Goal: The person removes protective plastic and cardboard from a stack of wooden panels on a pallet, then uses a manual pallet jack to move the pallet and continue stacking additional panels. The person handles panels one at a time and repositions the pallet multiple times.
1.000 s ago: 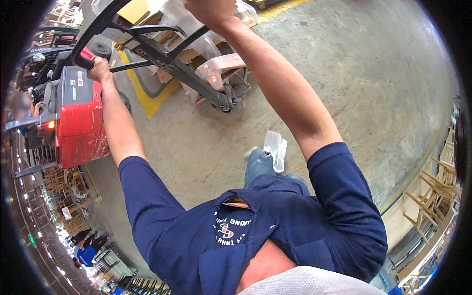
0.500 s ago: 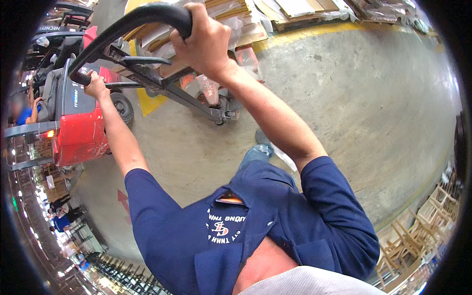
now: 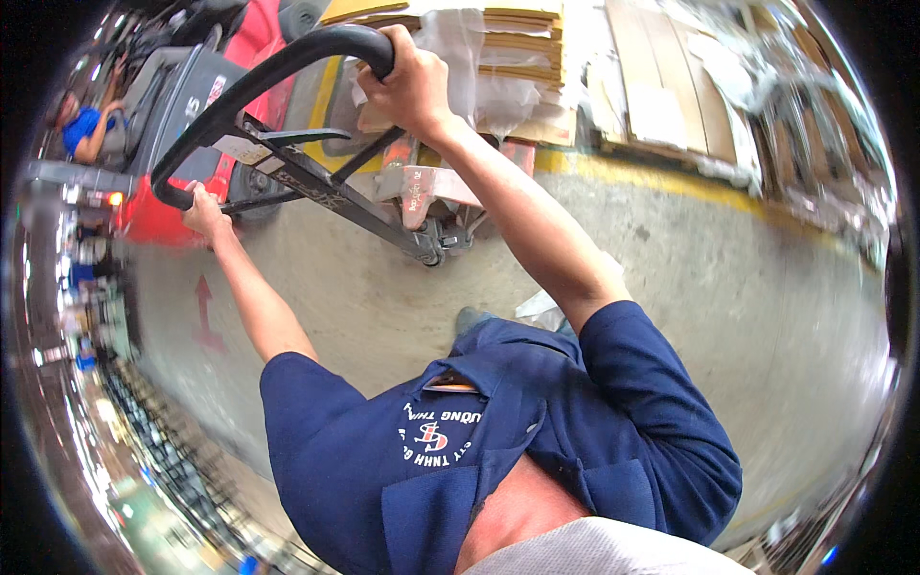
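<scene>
A black loop handle (image 3: 278,50) of a pallet jack spans the upper left of the view. My right hand (image 3: 412,81) is wrapped round its upper right end. Round the lower left corner of the same loop my left hand (image 3: 205,215) is closed, with its fingers partly hidden. A dark bar runs from the loop down to the worn red pallet jack body (image 3: 422,187). Behind that body stand stacked flat cardboard pieces (image 3: 522,48), with translucent plastic wrap hanging over them. Whether the forks lie under this stack is hidden.
A red and grey forklift (image 3: 187,105) with a seated person (image 3: 88,126) is close by on the left. More flat boards (image 3: 661,86) stand at upper right behind a yellow floor line (image 3: 652,182). A red arrow (image 3: 203,311) marks the concrete. White scrap (image 3: 541,309) lies near my feet.
My view has turned, bringing the right-hand board stacks further in and shifting the forklift up. The loop handle and both hands sit slightly lower and to the right. Both grips stay closed.
</scene>
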